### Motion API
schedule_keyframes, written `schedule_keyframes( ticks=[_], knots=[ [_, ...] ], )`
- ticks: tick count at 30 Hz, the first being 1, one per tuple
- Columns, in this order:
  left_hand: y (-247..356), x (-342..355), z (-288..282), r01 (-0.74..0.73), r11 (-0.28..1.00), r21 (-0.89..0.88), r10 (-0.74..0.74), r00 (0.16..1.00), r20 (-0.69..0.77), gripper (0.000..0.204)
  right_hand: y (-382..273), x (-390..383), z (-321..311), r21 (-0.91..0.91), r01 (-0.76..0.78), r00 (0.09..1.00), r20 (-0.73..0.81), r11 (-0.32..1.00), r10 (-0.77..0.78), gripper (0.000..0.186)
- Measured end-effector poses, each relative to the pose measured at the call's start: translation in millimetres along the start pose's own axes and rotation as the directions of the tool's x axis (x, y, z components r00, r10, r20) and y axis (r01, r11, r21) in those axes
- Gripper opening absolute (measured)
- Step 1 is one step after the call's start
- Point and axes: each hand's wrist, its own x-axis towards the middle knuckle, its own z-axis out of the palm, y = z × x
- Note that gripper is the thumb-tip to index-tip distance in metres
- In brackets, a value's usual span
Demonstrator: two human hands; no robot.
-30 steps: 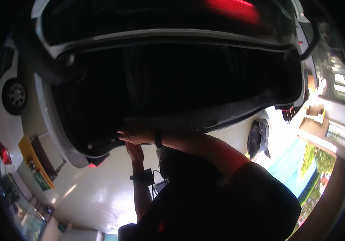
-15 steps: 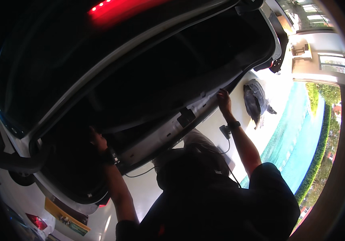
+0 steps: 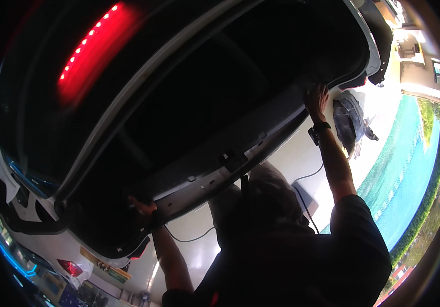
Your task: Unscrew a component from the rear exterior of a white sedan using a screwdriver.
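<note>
A red light [image 3: 89, 43] glows at left, above the open trunk [image 3: 194, 112]. The left hand [image 3: 142, 207] reaches in near the sill [image 3: 197, 197]; it is too dark, I cannot tell its grip. The grey trim [image 3: 240, 135] lies along the sill, between the hands. The right hand [image 3: 316, 100], fingers extended, rests at its right end; whether it grips, I cannot tell. A dark bundle [image 3: 350, 117] is just beside.

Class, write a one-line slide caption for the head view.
Left hand and right hand set wide apart near the rear sill of an open car trunk; red lights glow.
</note>
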Motion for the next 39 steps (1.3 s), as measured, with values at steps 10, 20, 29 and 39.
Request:
schedule_keyframes(
  ticks=[10, 20, 29, 39],
  knots=[
    [20.6, 78.7, -43.8, -0.105, 0.534, 0.839, 0.164, 0.986, 0.019, 0.055, 1.3, 59.5, 0.4, 0.031, -0.202, 0.918, 0.355, 0.979, 0.178, 0.062],
    [40.1, 154.7, 18.9, -0.29, 0.03, 0.957, -0.281, 0.916, 0.287, 0.037, -20.4, 46.9, 14.6, 0.006, -0.302, 0.919, 0.268, 0.953, 0.29, 0.054],
    [96.8, 97.1, -83.1, -0.449, 0.234, 0.862, 0.067, 0.892, 0.447, 0.019, -48.4, 11.8, 56.4, 0.111, -0.286, 0.949, 0.169, 0.952, 0.265, 0.051],
    [145.5, 103.8, -65.3, -0.302, 0.639, 0.707, 0.395, 0.918, 0.035, 0.026, -70.8, 60.9, 18.5, 0.357, -0.243, 0.97, 0.087, 0.902, 0.227, 0.049]
  ],
)
